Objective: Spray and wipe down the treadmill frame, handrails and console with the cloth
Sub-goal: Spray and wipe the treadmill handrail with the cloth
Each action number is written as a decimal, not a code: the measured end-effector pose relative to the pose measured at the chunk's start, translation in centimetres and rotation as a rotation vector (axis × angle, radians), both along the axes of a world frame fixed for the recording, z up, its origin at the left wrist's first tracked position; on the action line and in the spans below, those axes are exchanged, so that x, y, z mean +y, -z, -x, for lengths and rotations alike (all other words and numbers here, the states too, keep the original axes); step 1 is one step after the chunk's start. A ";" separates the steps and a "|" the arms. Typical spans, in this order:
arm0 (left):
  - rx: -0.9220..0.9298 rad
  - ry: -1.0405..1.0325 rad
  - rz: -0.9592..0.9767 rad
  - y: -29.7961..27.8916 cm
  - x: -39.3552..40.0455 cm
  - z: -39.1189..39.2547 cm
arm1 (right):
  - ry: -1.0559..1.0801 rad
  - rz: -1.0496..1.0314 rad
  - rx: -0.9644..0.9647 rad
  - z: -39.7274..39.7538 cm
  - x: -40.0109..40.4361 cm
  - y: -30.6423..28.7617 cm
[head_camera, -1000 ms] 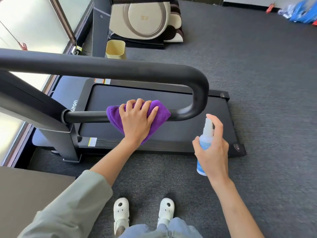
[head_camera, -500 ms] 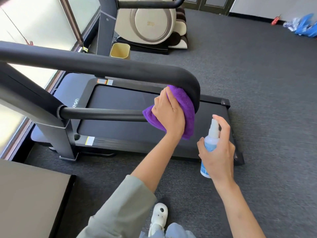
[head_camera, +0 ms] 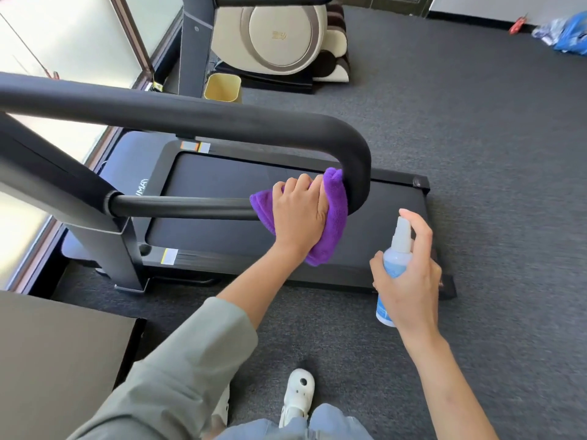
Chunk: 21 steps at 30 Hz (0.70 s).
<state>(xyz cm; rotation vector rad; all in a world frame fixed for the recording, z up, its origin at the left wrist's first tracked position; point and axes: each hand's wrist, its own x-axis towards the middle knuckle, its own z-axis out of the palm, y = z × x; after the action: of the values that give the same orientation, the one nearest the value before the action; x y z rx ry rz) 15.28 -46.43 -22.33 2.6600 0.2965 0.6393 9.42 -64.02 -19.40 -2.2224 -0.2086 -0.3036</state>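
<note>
Best done gripping the cloth (head_camera: 333,214) with left fingers (head_camera: 301,185) curled round the handrail (head_camera: 355,160) bend mid-frame, pressing evenly, right fingers (head_camera: 422,230) wrapping the bottle (head_camera: 395,258) aside.

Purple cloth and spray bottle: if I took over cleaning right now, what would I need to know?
Left hand grips the purple cloth, pressed against the inside of the bend of the handrail, where the thin lower bar meets it.
Right hand holds the spray bottle upright and clear of the rail, forefinger on the nozzle; no spray visible.
Done: cannot tell from this view which parts are already clean.
Left: finish the bend, then probably the thick top bar, the upright post and the frame along the treadmill deck. The console is out of view.
</note>
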 end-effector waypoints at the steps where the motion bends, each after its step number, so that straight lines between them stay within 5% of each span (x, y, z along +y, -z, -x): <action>1: 0.031 0.018 -0.064 0.1 0.8 0.2 | -0.009 -0.001 -0.002 0.0 0.2 0.0; 8: 0.026 0.169 -0.202 1.2 6.4 2.4 | -0.028 -0.026 0.018 0.1 1.8 -0.7; 15: 0.133 -0.035 -0.104 1.5 15.9 5.6 | 0.004 -0.041 0.001 0.9 3.2 -0.5; 21: 0.194 -0.004 -0.108 0.5 9.9 3.3 | 0.011 -0.023 -0.016 1.8 5.1 0.4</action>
<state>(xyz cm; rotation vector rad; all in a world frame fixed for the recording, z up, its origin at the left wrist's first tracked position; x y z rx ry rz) 12.00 -36.51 -22.78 2.8316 0.3291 0.4089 7.62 -58.88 -19.84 -2.1995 -0.2003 -0.3280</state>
